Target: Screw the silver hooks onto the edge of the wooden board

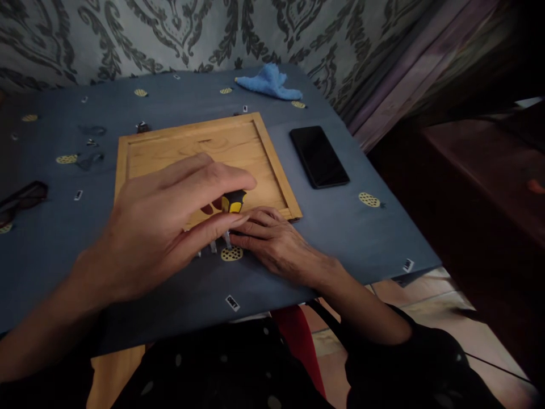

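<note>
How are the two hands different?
The left hand is lifted above the wooden tray; the right hand lies flat at its front edge. The left hand's fingers pinch a yellow-and-black handle; the right hand's fingers stretch out, gripping nothing visible. The left hand looks bigger, the right hand smaller. Both are bare, fingertips nearly meeting.

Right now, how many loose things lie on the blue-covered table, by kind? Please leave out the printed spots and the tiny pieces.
Square wooden tray: 1
Flat black phone: 1
Crumpled light-blue cloth: 1
Yellow-and-black tool handle: 1
Dark glasses: 1
Total: 5
</note>
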### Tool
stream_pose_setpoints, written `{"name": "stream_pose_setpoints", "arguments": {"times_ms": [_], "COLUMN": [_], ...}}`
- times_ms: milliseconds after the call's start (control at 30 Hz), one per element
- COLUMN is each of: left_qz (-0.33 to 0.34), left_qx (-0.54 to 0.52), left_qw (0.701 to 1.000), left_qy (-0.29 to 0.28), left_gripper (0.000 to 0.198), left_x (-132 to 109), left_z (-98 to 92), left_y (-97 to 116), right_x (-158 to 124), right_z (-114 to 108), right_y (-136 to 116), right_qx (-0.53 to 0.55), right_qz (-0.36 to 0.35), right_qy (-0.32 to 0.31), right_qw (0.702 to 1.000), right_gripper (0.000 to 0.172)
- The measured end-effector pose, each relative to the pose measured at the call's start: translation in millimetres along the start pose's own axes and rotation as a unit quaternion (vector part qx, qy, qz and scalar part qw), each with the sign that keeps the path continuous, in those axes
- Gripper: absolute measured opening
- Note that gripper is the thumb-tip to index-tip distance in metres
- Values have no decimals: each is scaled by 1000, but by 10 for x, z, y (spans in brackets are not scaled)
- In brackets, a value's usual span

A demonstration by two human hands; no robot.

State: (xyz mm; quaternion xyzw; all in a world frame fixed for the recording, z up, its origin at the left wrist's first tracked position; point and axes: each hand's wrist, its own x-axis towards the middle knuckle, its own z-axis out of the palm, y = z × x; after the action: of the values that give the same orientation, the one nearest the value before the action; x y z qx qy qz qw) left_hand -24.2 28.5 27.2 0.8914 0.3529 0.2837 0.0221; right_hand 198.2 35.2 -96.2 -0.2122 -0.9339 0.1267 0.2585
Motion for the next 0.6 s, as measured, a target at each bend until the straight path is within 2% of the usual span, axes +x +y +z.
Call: {"name": "stream_pose_setpoints", "arguments": {"times_ms": [367, 533, 600], "left_qz": [14, -71, -75], "left_qx": [21, -16, -14], "left_qw": [998, 997, 997], "left_qy": [-51, -26, -24], "left_gripper": [28, 31, 31], "left_x": [-5, -26, -21], "left_z": [-119, -183, -176], "left_y": [-72, -85, -86], "right_x": [-18, -26, -29], "right_z": [9, 4, 4], "right_y": [11, 17, 21], "right_qx": [2, -5, -3], "right_qz": [1, 5, 3], "right_qy": [-3, -10, -8], "right_qw": [1000, 1000, 1000], "right_gripper": [33, 33, 34]}}
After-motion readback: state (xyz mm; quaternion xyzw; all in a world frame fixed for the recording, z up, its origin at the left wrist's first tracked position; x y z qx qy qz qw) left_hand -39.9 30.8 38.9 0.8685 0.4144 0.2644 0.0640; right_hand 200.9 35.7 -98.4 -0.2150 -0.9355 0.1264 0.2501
